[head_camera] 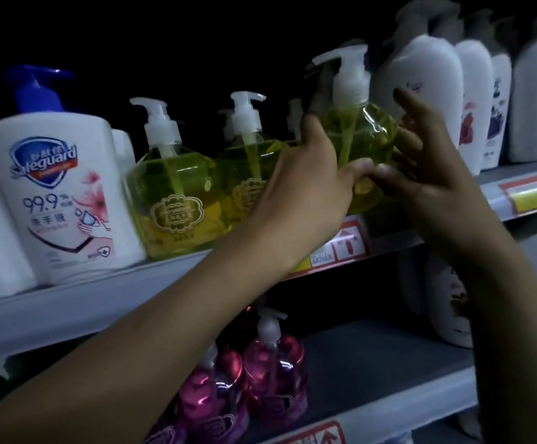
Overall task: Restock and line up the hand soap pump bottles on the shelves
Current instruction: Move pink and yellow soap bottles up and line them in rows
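Two-handed grip, left hand (309, 187) and right hand (437, 190), on yellow bottle (365, 136) above dim shelf (100, 302).

- The bare left forearm reaches up diagonally from the lower left. The left hand (305, 187) grips the left side of a yellow soap bottle (361, 139), thumb across its lower front.
- The right forearm rises from the lower right. The right hand (427, 181) holds the bottle's right side, fingers spread, thumb tip meeting the left thumb.

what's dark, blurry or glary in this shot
Head view: dim overall, black above the shelf; head view: white bottles at right are blurred, Safeguard bottle label readable; head view: glare on the held yellow bottle.
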A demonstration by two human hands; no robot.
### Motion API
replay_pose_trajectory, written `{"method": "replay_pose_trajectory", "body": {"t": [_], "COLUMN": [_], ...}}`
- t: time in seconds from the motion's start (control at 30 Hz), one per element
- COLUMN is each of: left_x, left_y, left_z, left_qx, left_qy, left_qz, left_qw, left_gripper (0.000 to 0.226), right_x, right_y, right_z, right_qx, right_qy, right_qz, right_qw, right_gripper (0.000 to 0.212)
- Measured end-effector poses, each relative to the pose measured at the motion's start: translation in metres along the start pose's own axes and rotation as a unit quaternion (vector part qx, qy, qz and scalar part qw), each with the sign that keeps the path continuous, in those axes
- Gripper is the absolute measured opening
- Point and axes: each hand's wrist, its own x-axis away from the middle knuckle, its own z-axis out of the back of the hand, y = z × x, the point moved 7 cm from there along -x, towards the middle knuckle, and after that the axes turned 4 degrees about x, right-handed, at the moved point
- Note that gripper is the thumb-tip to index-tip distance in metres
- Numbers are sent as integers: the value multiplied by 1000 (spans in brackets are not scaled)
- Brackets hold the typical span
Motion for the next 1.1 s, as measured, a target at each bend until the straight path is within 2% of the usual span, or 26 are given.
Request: {"method": "replay_pose_trajectory", "body": {"t": [0.2,0.4,0.53,0.63,0.7,0.77,0.83,0.97,1.1], "left_x": [1,-5,-3,-1,6,18,26,16,12], "left_y": [11,11,11,13,16,15,7,-20,-20], "left_z": [5,6,2,11,23,45,63,62,55], "left_qx": [-53,-70,-146,-148,-152,-193,-250,-325,-290], "left_qy": [54,48,6,-11,7,70,102,36,24], "left_qz": [-37,-41,-55,-48,-76,-112,-95,-36,-72], "left_qw": [996,995,988,988,985,972,958,944,954], "left_gripper": [58,54,56,44,36,32,36,57,60], "right_x": [-1,0,-1,0,1,2,3,0,0], "right_y": [3,3,7,6,2,-3,-9,-11,-11], "right_z": [-8,-16,-23,-25,-22,-22,-25,-33,-35], "right_qx": [7,25,142,176,189,229,271,313,314], "right_qy": [0,-11,-31,-33,-20,-7,-4,-1,21], "right_qz": [-30,-41,-43,-51,-55,-54,-47,-45,-43], "right_qw": [1000,999,988,982,980,972,961,949,948], "right_gripper": [62,61,61,65,72,80,81,80,80]}}
